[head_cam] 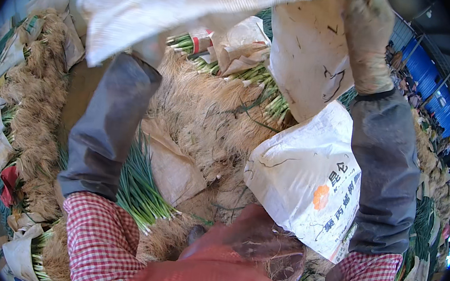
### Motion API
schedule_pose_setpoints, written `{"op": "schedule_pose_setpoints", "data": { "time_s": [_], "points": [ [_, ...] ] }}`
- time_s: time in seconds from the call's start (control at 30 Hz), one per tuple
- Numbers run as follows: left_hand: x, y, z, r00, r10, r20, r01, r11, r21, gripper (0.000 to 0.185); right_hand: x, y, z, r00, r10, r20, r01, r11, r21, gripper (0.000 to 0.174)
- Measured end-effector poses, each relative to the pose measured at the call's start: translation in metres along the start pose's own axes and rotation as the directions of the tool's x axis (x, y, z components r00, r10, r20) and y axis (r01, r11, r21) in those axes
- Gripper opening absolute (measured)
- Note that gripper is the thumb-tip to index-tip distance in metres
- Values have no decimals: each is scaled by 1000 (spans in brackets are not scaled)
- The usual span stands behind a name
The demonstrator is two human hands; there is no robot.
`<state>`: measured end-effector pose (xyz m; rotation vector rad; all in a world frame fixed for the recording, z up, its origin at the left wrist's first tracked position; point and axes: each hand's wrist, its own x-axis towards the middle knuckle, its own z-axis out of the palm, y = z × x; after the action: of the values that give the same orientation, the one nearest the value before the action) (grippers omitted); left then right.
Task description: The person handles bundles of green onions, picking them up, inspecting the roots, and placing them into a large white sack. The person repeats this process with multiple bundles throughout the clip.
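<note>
A white woven plastic sheet (pixel 206 9) is stretched across the top of the view, blurred by motion. My gloved right hand (pixel 367 40) grips it at the upper right, where a stained flap (pixel 307 54) hangs down. My left hand (pixel 151 49) is raised beneath the sheet's left part; the sheet hides its fingers. Below lies a heap of green onions, their tan roots (pixel 208 105) towards me and their pale stems (pixel 253 77) behind. Another white woven sack piece (pixel 308 175), bearing print and an orange mark, lies by my right forearm.
Loose green onions (pixel 145 185) lie near my left forearm beside a beige woven piece (pixel 174 164). A long row of bundled onions with matted roots (pixel 36 119) runs along the left. More bundles (pixel 424 221) stand at the right, near blue sheeting (pixel 434 93).
</note>
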<state>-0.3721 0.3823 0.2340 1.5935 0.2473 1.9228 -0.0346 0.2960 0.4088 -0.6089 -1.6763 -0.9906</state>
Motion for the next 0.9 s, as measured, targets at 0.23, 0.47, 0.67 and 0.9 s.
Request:
{"op": "schedule_pose_setpoints", "data": {
  "time_s": [0.23,0.47,0.67,0.9],
  "points": [
    [13,21,9,920,-282,-272,264,959,-102,67,70,-51,-9,999,35,-35,-24,961,276,21],
    [-173,-63,65,606,-748,-270,720,660,-214,60,65,-85,13,984,133,121,-168,918,359,22],
    [-305,-106,58,263,-947,-182,878,313,-363,54,31,-113,36,940,227,255,-317,855,410,23],
    [-388,-5,-110,383,-918,99,674,204,-710,50,-41,-125,48,857,365,364,-502,754,424,23]
  ]
}}
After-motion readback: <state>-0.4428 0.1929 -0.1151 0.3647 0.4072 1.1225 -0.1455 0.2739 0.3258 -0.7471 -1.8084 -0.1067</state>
